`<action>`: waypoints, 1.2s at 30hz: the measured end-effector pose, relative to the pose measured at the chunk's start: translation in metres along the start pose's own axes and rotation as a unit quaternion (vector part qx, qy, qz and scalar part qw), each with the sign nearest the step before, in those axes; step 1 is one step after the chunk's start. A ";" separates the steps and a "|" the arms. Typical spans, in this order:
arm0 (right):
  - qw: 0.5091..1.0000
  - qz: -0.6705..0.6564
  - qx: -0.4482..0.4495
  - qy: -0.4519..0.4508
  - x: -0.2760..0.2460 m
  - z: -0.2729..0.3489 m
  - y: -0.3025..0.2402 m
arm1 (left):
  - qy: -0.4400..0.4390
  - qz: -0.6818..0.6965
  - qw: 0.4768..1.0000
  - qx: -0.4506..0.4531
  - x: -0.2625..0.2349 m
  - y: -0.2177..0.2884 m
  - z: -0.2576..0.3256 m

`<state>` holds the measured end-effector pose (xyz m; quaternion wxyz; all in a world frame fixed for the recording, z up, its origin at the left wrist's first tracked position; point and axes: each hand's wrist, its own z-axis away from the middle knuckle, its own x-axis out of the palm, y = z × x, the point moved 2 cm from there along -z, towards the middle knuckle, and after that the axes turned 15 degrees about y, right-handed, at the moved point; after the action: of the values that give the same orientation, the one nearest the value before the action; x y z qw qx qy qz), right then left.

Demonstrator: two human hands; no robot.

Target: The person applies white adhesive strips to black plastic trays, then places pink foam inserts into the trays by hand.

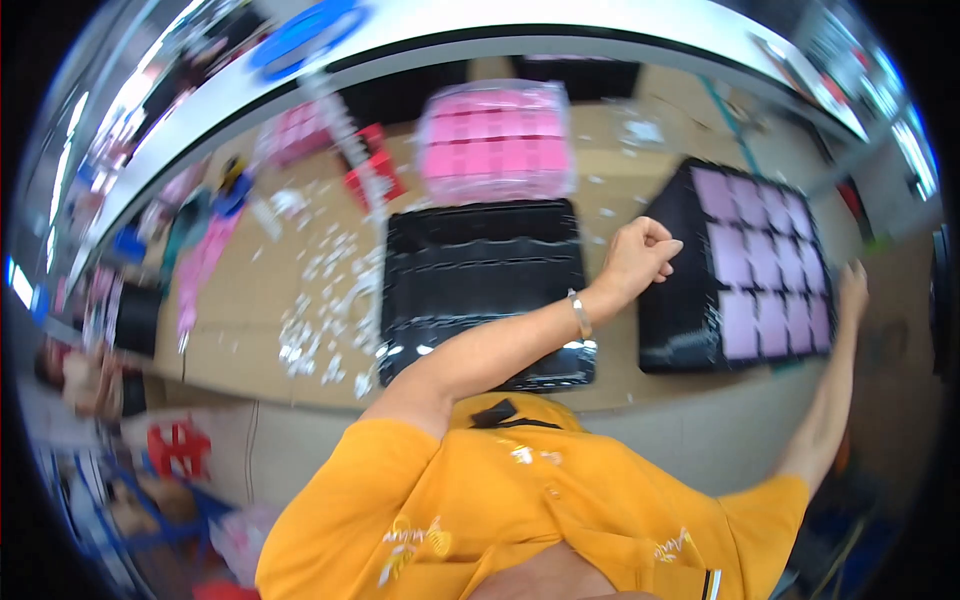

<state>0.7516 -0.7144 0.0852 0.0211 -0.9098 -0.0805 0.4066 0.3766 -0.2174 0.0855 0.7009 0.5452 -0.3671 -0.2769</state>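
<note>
My left hand [643,257] is closed, its fingers curled and the thumb pressed over them; whatever it may hold is hidden. It hovers by the left side of a tall stack of black trays [675,300], whose top tray carries rows of pink pieces [766,262]. Beyond the stack's right edge is my right hand [853,290], with its fingers stretched out and nothing visible in them. Directly before me lies a black plastic tray [485,290] without pink pieces, partly covered by my left forearm.
Behind the black tray sits a plastic-wrapped stack of pink pieces [497,140]. Small white scraps [325,290] litter the cardboard-covered table [235,330]. A red box [375,170] stands at the back, under a white shelf [520,20]. A red stool [180,447] is at the left.
</note>
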 end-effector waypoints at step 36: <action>0.650 -0.538 0.001 -0.538 -0.189 0.458 -0.756 | 0.210 0.020 0.973 0.096 -0.454 -0.038 0.070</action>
<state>0.1893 -0.0126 -0.0034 0.1898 -0.3292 -0.5524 0.7419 0.0583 0.0919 -0.0378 0.7122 0.6485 -0.2473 -0.1052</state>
